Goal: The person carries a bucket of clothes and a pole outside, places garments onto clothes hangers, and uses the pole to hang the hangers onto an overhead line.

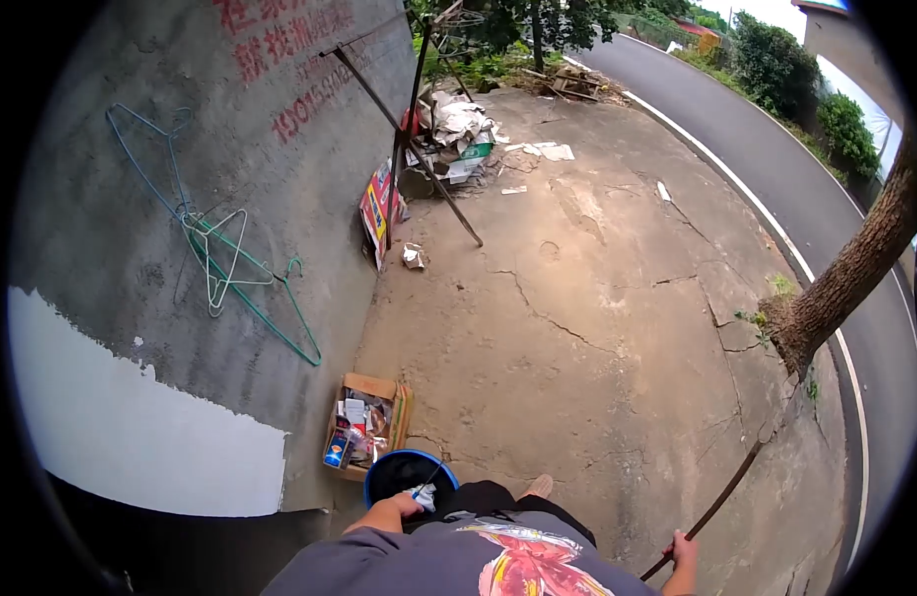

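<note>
At the bottom of the head view my left hand [406,506] is closed at the near side of a blue-rimmed bucket [372,475]. A thin dark handle runs from my fingers toward the bucket's far rim. Something whitish and crumpled [424,495] shows beside my fingers, against the bucket's dark inside. My right hand [683,549], low on the right, is wrapped around a long dark stick [714,505]. The stick slants up and away over the concrete toward the tree; its far end is hard to make out.
A cardboard box [402,417] of packages stands beside the bucket along the wall [309,199]. Hangers [230,263] hang on that wall. Farther off are a metal rack [438,184] and a waste pile [463,124]. A leaning tree trunk [846,273] borders the road [716,119].
</note>
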Available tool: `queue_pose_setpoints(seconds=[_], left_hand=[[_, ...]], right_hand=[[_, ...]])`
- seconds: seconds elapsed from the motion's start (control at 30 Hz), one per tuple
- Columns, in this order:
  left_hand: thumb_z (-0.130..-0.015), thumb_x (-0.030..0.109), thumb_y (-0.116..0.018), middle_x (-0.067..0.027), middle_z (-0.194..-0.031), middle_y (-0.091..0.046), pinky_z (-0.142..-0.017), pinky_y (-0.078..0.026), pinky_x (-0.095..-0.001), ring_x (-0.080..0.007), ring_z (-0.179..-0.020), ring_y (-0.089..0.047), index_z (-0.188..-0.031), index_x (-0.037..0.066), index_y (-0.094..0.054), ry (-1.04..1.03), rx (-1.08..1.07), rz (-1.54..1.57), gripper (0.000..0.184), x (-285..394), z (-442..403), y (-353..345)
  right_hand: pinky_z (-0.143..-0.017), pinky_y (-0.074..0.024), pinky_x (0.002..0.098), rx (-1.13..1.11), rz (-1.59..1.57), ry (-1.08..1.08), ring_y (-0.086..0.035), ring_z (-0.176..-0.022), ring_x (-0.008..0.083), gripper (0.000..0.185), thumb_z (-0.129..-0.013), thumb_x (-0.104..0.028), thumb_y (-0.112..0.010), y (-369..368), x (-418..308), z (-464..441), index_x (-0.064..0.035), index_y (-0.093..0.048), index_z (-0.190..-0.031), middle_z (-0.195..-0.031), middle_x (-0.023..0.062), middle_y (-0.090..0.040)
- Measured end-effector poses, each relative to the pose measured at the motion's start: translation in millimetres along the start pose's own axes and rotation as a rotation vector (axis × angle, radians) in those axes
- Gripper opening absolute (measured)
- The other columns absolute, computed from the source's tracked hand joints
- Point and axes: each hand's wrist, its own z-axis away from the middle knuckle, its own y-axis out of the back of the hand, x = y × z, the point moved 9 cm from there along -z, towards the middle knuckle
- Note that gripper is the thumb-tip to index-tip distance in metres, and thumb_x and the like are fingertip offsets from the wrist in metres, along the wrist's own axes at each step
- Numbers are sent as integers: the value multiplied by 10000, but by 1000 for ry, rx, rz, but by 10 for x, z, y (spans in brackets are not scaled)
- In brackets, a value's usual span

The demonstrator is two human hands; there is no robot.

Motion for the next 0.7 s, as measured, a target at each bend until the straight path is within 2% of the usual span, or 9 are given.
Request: queue_pose_setpoints(seconds=[0.07, 0.13, 0.2, 0.33, 0.43, 0.53, 0.57, 0.67, 0.7], left_hand=[[-711, 380, -739, -158, -998, -701, -779, -533, -370, -268, -901, -679, -1049, 71, -704, -2, 63, 159, 459, 377, -113, 212], [-740, 325, -740, -141, -832, -697, -646, -529, -367, -258, -709, -669, -977, 44, -694, 23, 103, 294, 371, 835, 121, 431], [-755, 310, -739, -126, -752, -668, -570, -496, -370, -237, -612, -632, -903, 52, -674, 98, 55, 427, 304, 1037, 71, 477], [-772, 298, -730, -111, -694, -645, -528, -468, -370, -223, -568, -609, -859, 55, -656, 110, 105, 587, 268, 1510, -339, 698], [-791, 308, -724, -106, -674, -640, -532, -465, -369, -220, -571, -605, -881, 44, -646, 170, 1, 518, 289, 2040, -712, 1010], [-787, 340, -723, -122, -714, -663, -578, -487, -371, -229, -607, -627, -865, 0, -651, 178, -71, 369, 357, 2442, -1318, 1357], [-778, 354, -723, -127, -738, -674, -592, -494, -372, -231, -621, -633, -920, 7, -661, 187, -91, 380, 380, 2518, -1549, 1435], [-776, 383, -709, -125, -765, -679, -619, -497, -369, -232, -654, -640, -988, 10, -674, 191, -213, 275, 430, 2833, -1843, 1862], [-776, 383, -709, -125, -765, -679, -619, -497, -369, -232, -654, -640, -988, 10, -674, 201, -226, 280, 430, 2940, -1821, 1925]], right_hand=[[-419, -503, 363, -15, 49, 66, -524, -408, 202, 290, -905, -253, -598, -34, -1085, -410, -76, -489, -702, -533, 46, -479], [-405, -486, 347, -7, 91, 157, -500, -396, 177, 295, -908, -268, -610, -166, -2021, -863, -94, -480, -709, -532, 28, -465], [-392, -467, 333, -60, 14, 240, -479, -391, 155, 291, -907, -275, -620, -395, -2801, -1299, -111, -475, -715, -536, 15, -456], [-407, -438, 304, 3, 112, 392, -498, -420, 146, 314, -893, -254, -650, -850, -4140, -1872, -105, -456, -696, -544, 13, -465], [-466, -469, 293, 23, 163, 553, -498, -471, 139, 375, -879, -210, -641, -1090, -4877, -2244, -85, -404, -617, -581, 22, -454], [-471, -454, 286, 38, 100, 648, -444, -489, 111, 379, -891, -188, -634, -1127, -5426, -2584, -117, -384, -613, -584, -14, -408], [-474, -450, 284, 59, 122, 685, -453, -490, 107, 368, -898, -176, -626, -1093, -5535, -2720, -118, -383, -628, -581, -15, -403], [-497, -449, 267, 90, -35, 677, -460, -506, 100, 352, -913, -139, -604, -1035, -5578, -3171, -124, -362, -658, -598, -22, -405], [-520, -459, 272, 98, -38, 654, -480, -528, 105, 326, -898, -109, -600, -841, -5222, -3887, -118, -375, -662, -610, -9, -444]])
